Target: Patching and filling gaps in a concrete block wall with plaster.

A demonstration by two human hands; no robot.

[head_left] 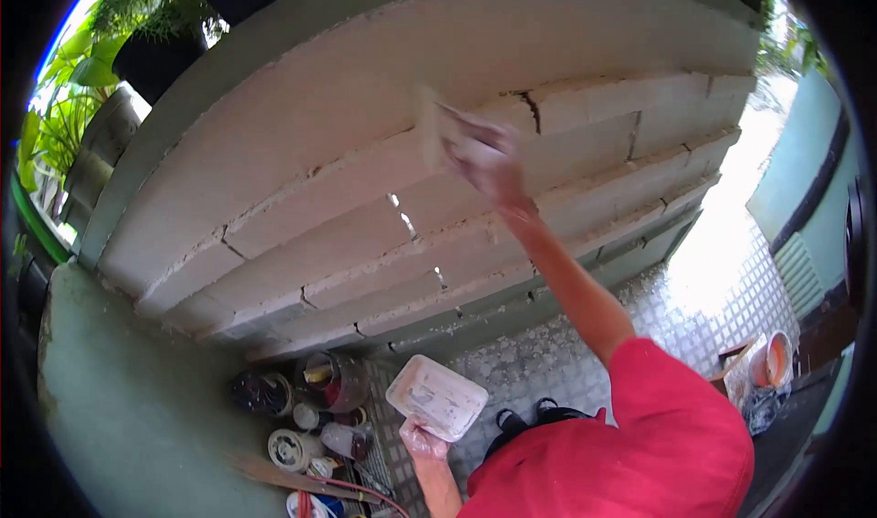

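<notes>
My left hand grips a shallow white rectangular tray by its near edge. Whitish smears cover the tray's inside, and pale residue coats the fingers. Raised at the end of an outstretched arm, my right hand is closed on a flat, pale spreader; both are blurred by motion. The spreader is at the upper part of a pale block wall, close to a dark crack. Whether its edge touches the surface, I cannot tell. Stepped ledges and open joints run across the wall below it.
Several buckets and tubs crowd the lower left corner beside a green wall, with a wooden board among them. An orange-lined bucket stands at right on the patterned tile floor. Potted plants top the wall.
</notes>
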